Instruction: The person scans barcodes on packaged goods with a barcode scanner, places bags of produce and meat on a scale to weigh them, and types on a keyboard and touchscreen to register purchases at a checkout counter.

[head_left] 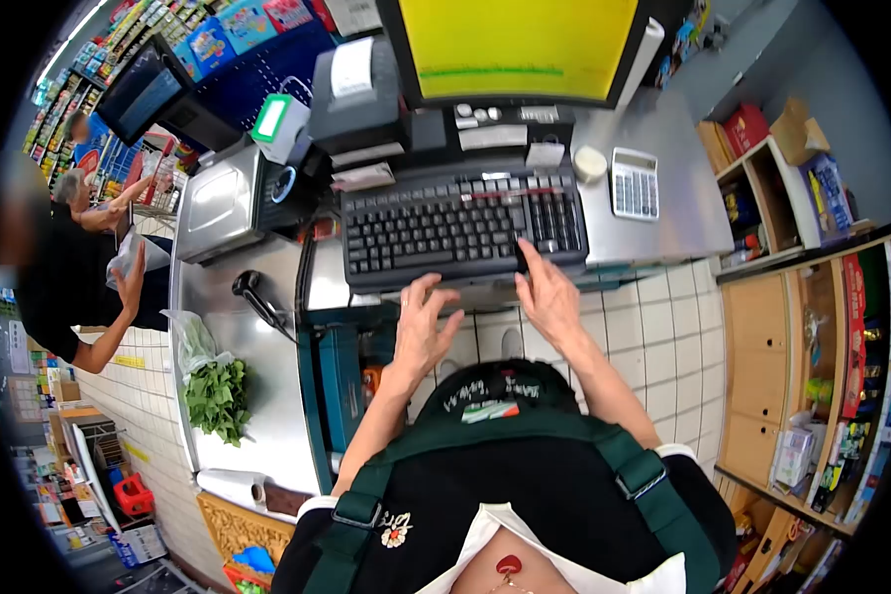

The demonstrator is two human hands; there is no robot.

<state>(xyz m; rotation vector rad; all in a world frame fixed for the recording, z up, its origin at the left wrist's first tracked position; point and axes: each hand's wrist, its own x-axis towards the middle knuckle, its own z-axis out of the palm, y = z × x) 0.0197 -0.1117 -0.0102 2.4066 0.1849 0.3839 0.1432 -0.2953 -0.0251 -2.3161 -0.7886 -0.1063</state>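
Observation:
A black keyboard (445, 223) lies on the counter in front of me. My right hand (551, 295) is at its lower right edge. Its index finger is stretched out over the keys, left of the number pad; whether it presses one I cannot tell. My left hand (426, 325) hovers just below the keyboard's front edge, fingers apart and slightly bent. Neither hand holds anything. Behind the keyboard stands a monitor (520, 49) with a yellow screen. To the right lie a white calculator (635, 183) and a small round white object (590, 164).
On the left metal counter (277, 436) lie leafy greens (218, 396) in a plastic bag and a black handheld scanner (255, 295). A receipt printer (354, 104) and a metal scale plate (218, 198) stand behind. People (69, 267) stand beyond the counter. Wooden shelves (762, 346) flank the right.

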